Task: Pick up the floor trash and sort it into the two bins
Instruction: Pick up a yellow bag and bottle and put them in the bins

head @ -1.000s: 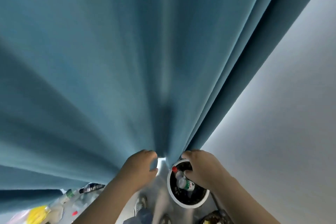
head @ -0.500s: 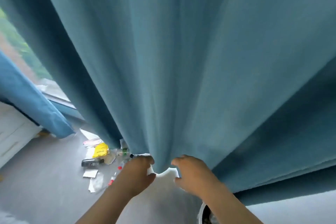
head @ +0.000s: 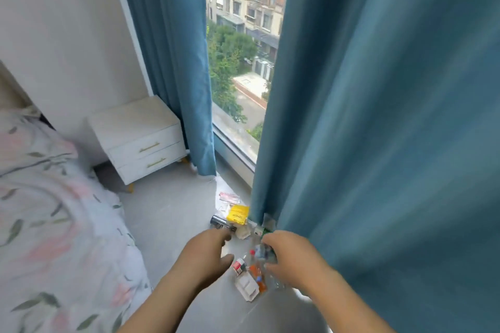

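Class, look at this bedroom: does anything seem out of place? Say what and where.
Yes: trash lies scattered on the floor by the right curtain: a yellow packet, a dark tube, a white carton. It looks dropped, not stored.

We saw a matt cloth curtain [head: 378, 116], a smooth, faintly glossy floor [head: 167, 213], a shiny yellow packet [head: 237, 214], matt printed bedding [head: 54, 211].

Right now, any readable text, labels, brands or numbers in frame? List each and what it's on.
Nothing here is legible.
yellow packet: dark print, too blurred to read.
black tube: pale marking, too small to read.
red and white item: print too blurred to read.
orange-labelled bottle: label blurred, unreadable.
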